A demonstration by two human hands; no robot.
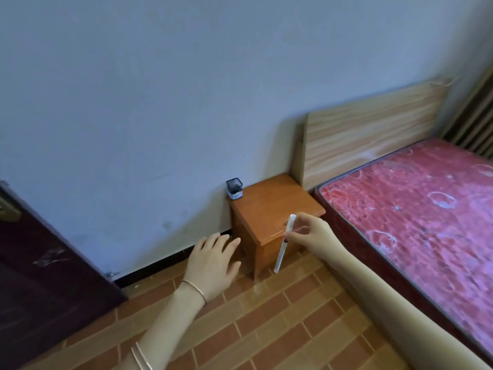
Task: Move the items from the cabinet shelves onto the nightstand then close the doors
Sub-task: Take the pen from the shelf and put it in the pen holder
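- Step in hand, judged from the head view: carrying one item to the nightstand (277, 206), with the set-down not yet made.
- Right hand (316, 233) pinches a pen (281, 252) between thumb and fingertips near its upper third. The hand sits in front of the nightstand's 5 o'clock corner.
- Left hand (213, 260) is relaxed and flat, fingers spread, gripping nothing. It hangs over the floor at about 8 o'clock from the nightstand.
- The pen is slim, pale and partly see-through. It stands nearly upright, its top leaning toward 1 o'clock and its lower end hanging free in front of the nightstand's side.
- A small dark mesh pen holder (234, 188) stands on the nightstand's 10 o'clock corner, close to the wall (186, 89).
- The next move probably calls for a reach toward 11 o'clock over the top. The pen then needs laying flat on the wood or lowering end-first into the holder. The narrow mouth would want careful aim, and a round pen may roll if laid down.
- A bed (413, 204) lies just beside the nightstand at 3 o'clock.
- A dark wooden panel (40, 276) fills the frame's 8 o'clock edge. I cannot tell whether it belongs to the cabinet, so I cannot judge the doors or what is left on the shelves.
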